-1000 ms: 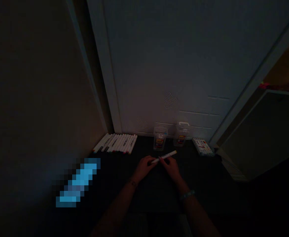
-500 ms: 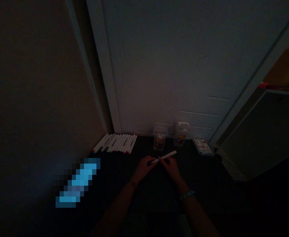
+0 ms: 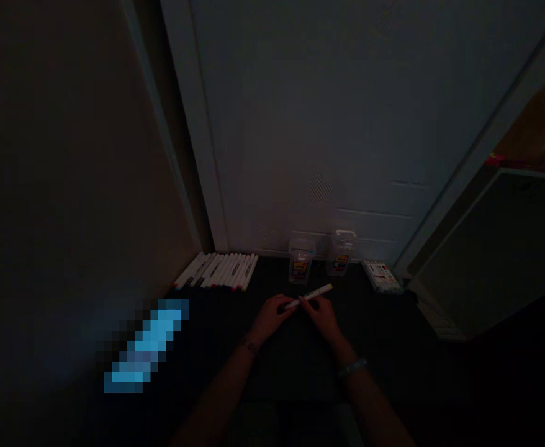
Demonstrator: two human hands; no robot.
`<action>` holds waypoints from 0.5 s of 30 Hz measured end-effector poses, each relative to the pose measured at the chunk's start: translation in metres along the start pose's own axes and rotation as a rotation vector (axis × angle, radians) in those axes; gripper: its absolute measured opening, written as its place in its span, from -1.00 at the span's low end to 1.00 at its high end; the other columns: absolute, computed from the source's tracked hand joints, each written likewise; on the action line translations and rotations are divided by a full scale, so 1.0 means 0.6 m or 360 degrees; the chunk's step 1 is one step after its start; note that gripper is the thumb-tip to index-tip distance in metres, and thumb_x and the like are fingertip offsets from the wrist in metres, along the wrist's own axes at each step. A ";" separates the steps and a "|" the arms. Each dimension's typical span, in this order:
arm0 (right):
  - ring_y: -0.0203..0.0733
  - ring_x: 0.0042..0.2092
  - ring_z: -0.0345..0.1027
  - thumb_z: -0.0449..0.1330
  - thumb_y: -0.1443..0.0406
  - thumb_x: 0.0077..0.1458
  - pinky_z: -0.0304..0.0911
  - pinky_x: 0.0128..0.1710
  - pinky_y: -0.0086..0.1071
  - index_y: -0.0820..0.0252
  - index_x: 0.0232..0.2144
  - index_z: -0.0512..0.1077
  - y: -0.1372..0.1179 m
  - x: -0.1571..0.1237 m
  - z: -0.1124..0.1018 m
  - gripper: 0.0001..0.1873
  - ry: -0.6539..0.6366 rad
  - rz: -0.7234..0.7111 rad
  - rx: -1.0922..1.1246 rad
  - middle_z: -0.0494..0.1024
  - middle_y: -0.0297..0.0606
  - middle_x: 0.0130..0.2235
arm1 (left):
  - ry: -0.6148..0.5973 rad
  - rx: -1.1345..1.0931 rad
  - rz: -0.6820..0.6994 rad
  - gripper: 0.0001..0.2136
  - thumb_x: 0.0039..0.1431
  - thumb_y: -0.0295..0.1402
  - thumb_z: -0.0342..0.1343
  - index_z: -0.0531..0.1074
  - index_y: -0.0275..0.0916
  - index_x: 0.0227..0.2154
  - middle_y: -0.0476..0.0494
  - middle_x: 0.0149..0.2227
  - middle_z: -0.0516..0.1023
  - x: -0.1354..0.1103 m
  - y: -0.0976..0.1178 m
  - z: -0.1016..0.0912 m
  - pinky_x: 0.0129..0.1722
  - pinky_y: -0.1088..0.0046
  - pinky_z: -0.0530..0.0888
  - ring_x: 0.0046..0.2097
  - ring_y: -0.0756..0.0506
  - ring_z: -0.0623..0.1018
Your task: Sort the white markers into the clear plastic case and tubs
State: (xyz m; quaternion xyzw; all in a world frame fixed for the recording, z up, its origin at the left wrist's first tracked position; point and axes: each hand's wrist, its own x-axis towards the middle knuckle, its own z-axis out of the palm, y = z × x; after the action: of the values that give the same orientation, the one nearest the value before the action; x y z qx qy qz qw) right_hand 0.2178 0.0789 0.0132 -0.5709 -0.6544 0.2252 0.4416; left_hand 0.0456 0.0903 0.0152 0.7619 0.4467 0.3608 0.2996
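Note:
A white marker (image 3: 316, 293) with a yellow tip at its upper right end is held slantwise over the dark table (image 3: 295, 366). My left hand (image 3: 275, 313) is closed on its lower left end. Closer to its middle, the fingers of my right hand (image 3: 321, 315) pinch the barrel. Just beyond the hands stand two clear plastic cases with coloured labels, the left case (image 3: 300, 261) and the right case (image 3: 341, 254), which has a white handle. Dim light hides the finer detail of the fingers.
A row of several white markers (image 3: 223, 271) lies at the table's back left. At the back right is a flat pack of markers (image 3: 381, 276). A pixelated bright blue patch (image 3: 149, 344) shows at left. Behind the table rises a pale panel (image 3: 300, 124) with embossed hearts.
The scene has become slightly darker. Both hands and the marker stay in nearly the same position.

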 end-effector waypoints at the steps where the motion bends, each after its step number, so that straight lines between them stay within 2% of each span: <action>1: -0.17 -0.36 0.39 0.09 0.01 0.02 0.27 -0.34 -0.37 0.20 -0.39 0.50 0.000 0.000 0.000 -0.60 -0.0002 -0.0005 0.0003 0.54 -0.21 -0.39 | 0.0008 0.0004 -0.0005 -0.75 0.07 -0.19 0.06 0.49 -0.17 -0.25 -0.07 -0.28 0.49 0.000 -0.001 0.000 -0.17 0.42 0.34 -0.22 -0.07 0.44; 5: -0.16 -0.32 0.39 0.10 0.02 0.01 0.27 -0.31 -0.37 0.19 -0.38 0.48 -0.001 0.000 0.001 -0.63 -0.0019 -0.0002 0.0069 0.54 -0.22 -0.37 | 0.0029 -0.0003 0.0019 -0.76 0.07 -0.20 0.07 0.49 -0.16 -0.24 -0.07 -0.27 0.49 0.000 -0.006 0.001 -0.16 0.42 0.34 -0.21 -0.07 0.44; 7: -0.17 -0.28 0.39 0.11 0.02 0.00 0.27 -0.29 -0.38 0.17 -0.28 0.45 -0.001 0.000 0.000 -0.62 0.0001 0.0017 0.0214 0.53 -0.24 -0.32 | 0.0031 -0.0030 0.0028 -0.75 0.07 -0.20 0.07 0.48 -0.16 -0.22 -0.07 -0.26 0.50 0.001 -0.008 -0.001 -0.19 0.43 0.35 -0.22 -0.07 0.45; 11: -0.22 -0.31 0.36 0.01 0.02 0.08 0.25 -0.36 -0.43 0.17 -0.11 0.32 0.002 0.004 -0.009 -0.56 0.0191 0.0119 0.0577 0.48 -0.26 -0.32 | 0.0047 -0.0116 0.0006 -0.74 0.07 -0.21 0.07 0.47 -0.16 -0.20 -0.07 -0.21 0.51 0.002 -0.007 -0.004 -0.14 0.41 0.35 -0.17 -0.08 0.46; 15: -0.30 -0.45 0.27 -0.07 -0.01 0.11 0.17 -0.49 -0.48 0.18 -0.27 0.34 0.011 0.011 -0.019 -0.59 0.0410 0.0278 0.0705 0.39 -0.34 -0.45 | 0.0052 -0.0234 -0.0040 -0.73 0.08 -0.20 0.06 0.47 -0.16 -0.18 -0.07 -0.16 0.51 0.003 -0.008 -0.006 -0.06 0.38 0.33 -0.10 -0.09 0.45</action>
State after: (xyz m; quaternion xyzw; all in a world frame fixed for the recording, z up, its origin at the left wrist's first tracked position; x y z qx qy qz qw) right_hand 0.2309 0.0842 0.0158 -0.5386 -0.4758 0.3256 0.6144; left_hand 0.0412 0.0941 0.0139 0.7262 0.4332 0.4013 0.3520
